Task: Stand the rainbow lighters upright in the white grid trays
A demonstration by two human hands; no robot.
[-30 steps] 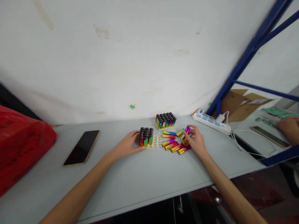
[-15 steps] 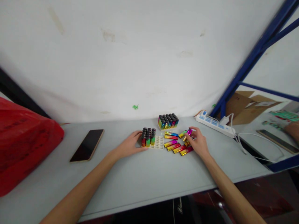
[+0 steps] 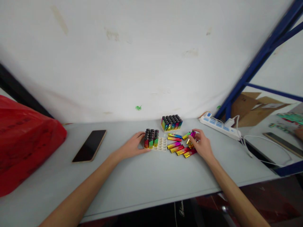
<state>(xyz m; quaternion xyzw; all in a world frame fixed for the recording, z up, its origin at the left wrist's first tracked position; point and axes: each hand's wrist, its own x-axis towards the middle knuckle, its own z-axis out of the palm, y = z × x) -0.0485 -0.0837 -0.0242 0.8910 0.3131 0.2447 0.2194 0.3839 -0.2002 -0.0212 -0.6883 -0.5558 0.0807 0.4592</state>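
Note:
My left hand is closed around the left end of a white tray, thumb in front and fingers behind. Upright in the tray's left part stand several lighters with black tops and shiny red or green bodies; round sockets show on its right part. At the right, my right hand pinches a magenta-and-gold lighter, partly covered by the fingers. Beside and below that hand lie several loose lighters in gold, red and magenta. A blue-and-gold one lies farther back.
A second block of upright lighters stands near the wall. To the left are a phone and a red plastic bag. A white power strip with cables, a blue frame and a cardboard box are at the right.
The whole view has shifted slightly. The magenta-and-gold lighter in my right hand is tilted a little differently; my left hand keeps its place at the tray.

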